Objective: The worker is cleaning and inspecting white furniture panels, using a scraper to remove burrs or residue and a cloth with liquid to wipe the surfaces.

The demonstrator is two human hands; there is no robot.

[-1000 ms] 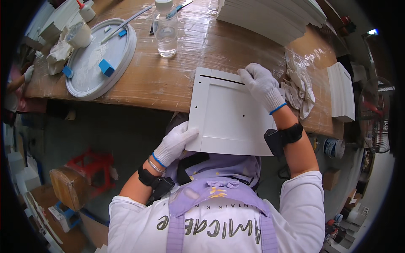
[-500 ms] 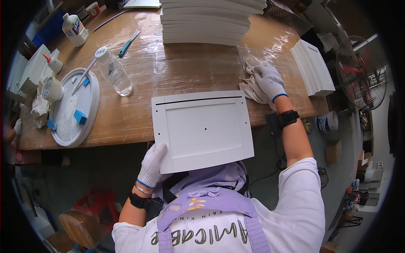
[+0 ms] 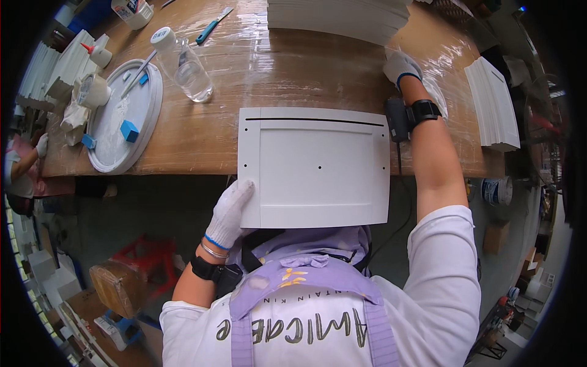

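Note:
A white rectangular panel point(image 3: 293, 196), with a framed recess, a dark slot along its far edge and several small holes, lies level over the table's front edge. My left hand point(image 3: 227, 211), in a white knitted glove, grips its left side near the lower corner, thumb on top. My right hand point(image 3: 403, 66), gloved too, rests on the tabletop beyond the panel's far right corner, just in front of a tall stack of white panels point(image 3: 336, 15). Its fingers look curled; what they hold is hidden. A pale cloth point(image 3: 437, 95) shows partly behind my right wrist.
Left on the film-covered table point(image 3: 293, 73) are a clear bottle point(image 3: 192, 76), a round white lid point(image 3: 113, 150) bearing blue blocks point(image 3: 129, 131), a blue-handled knife point(image 3: 211, 29) and a red-tipped glue bottle point(image 3: 98, 54). More white panels point(image 3: 492, 104) stand right. Another person's gloved hand point(image 3: 41, 145) is far left.
My right hand has left the cloth and moved away from me, toward the tall stack. My left hand still grips the panel, which now sits squarer. The whole view has shifted.

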